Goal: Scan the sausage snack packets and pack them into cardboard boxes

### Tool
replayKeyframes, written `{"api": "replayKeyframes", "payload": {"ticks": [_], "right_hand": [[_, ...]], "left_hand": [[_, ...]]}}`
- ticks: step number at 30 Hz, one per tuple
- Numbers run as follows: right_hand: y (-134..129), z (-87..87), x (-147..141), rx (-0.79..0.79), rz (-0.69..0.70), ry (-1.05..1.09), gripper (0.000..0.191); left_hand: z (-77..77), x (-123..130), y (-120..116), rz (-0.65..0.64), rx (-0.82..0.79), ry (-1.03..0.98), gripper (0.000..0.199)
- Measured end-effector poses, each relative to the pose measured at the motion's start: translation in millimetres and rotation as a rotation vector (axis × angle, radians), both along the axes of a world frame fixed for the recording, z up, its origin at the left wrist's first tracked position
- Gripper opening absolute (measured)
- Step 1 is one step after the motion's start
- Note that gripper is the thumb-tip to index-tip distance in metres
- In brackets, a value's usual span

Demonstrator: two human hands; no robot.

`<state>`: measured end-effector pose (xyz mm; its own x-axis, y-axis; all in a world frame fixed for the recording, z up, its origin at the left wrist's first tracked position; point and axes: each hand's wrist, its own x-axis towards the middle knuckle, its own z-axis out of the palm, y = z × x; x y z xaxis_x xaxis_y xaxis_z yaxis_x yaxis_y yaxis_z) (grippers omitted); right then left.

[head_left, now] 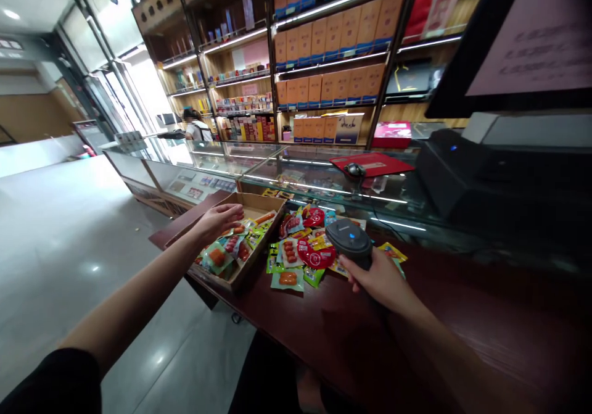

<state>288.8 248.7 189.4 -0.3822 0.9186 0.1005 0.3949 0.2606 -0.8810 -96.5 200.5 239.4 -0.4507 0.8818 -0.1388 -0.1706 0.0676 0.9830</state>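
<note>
My right hand (382, 278) is wrapped around the handle of a dark handheld barcode scanner (349, 238), its head over a pile of packaged snacks. My left hand (222, 221) is above an open cardboard box (276, 207), fingers stretched out and no item visible in them. Inside the box lie small vacuum-packed snacks, among them an orange-brown packet (216, 256). On the table beside the box is the loose pile, with a round red packet (317, 253), a packet of small sausages (290, 250) and a clear packet (287, 279) at the near edge.
The dark red table (287, 321) meets a glass display counter (296, 167). On the counter rest a red mat (388, 163) and a computer mouse (354, 169). A monitor (522, 50) and a black machine (504, 179) stand at right. A person (198, 127) is far behind the counter.
</note>
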Motion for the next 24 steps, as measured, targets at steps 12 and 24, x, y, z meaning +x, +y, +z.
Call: {"api": "replayKeyframes", "payload": {"ticks": [12,24], "right_hand": [[1,25.8,24,0.019,-0.046,0.132,0.027],[-7,30.6,24,0.035,-0.07,0.129,0.024]], "left_hand": [[-44.5,132,83,-0.44,-0.054,0.322,0.028],[-89.6,164,111,-0.569,-0.099,1.191,0.038]]}}
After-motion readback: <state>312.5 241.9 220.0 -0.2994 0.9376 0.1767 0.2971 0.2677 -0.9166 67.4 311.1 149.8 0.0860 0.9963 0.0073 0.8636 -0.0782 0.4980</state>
